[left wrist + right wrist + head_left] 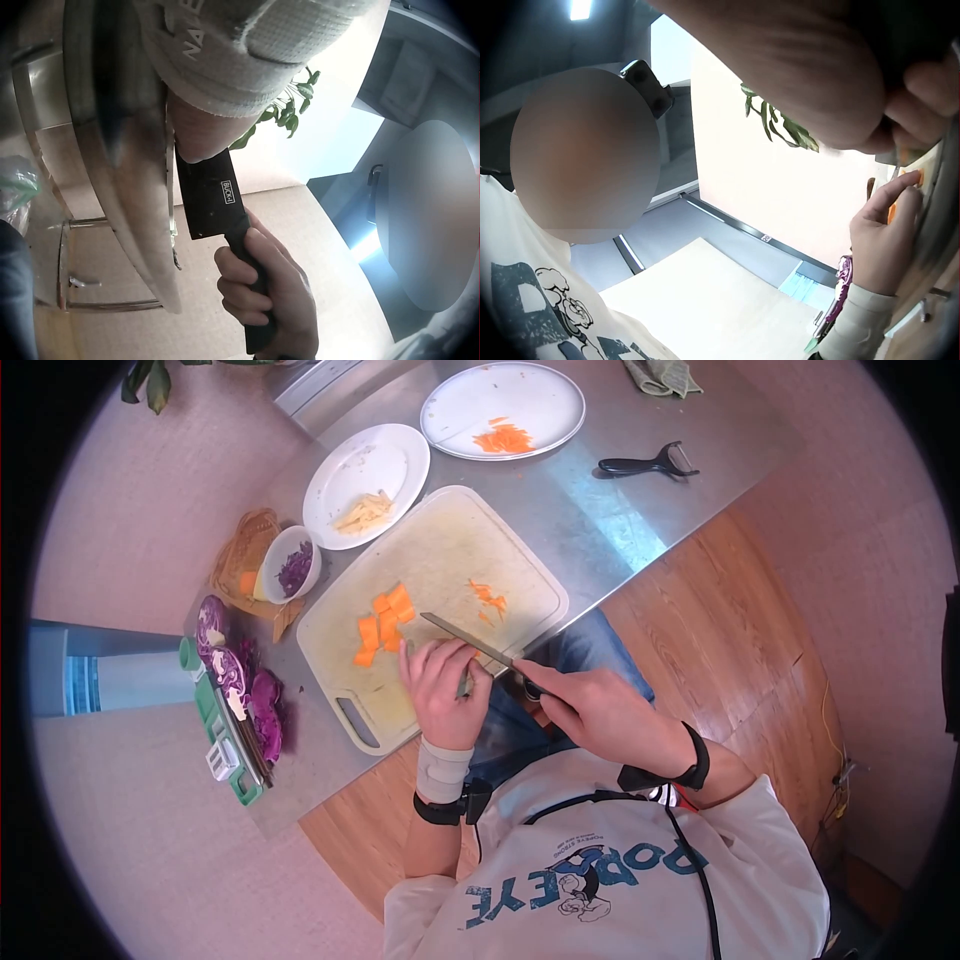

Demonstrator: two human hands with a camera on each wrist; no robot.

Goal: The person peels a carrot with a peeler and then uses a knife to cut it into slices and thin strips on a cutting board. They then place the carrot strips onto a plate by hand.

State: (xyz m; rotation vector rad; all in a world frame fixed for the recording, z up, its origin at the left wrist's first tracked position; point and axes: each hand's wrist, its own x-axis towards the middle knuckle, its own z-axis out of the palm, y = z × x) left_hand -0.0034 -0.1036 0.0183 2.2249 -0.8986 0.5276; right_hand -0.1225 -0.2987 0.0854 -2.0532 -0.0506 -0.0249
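Observation:
In the head view my right hand (600, 710) grips the black handle of a kitchen knife (465, 635) over the near edge of the cutting board (445, 540). The left wrist view shows the broad dark blade (202, 199), with fingers wrapped round its handle. Beside the blade, my left hand (445, 685) pinches a small carrot piece (921, 177) between thumb and forefinger; most of the piece is hidden. Several carrot chunks (385, 622) lie on the board left of the blade, and thin carrot strips (488, 598) lie beyond it.
Behind the board stand a white plate with pale strips (340, 470) and an oval plate with carrot shreds (480, 400). A white bowl of purple cabbage (270, 565), a wicker basket (235, 555) and a green slicer (215, 725) sit left. A black peeler (640, 465) lies right.

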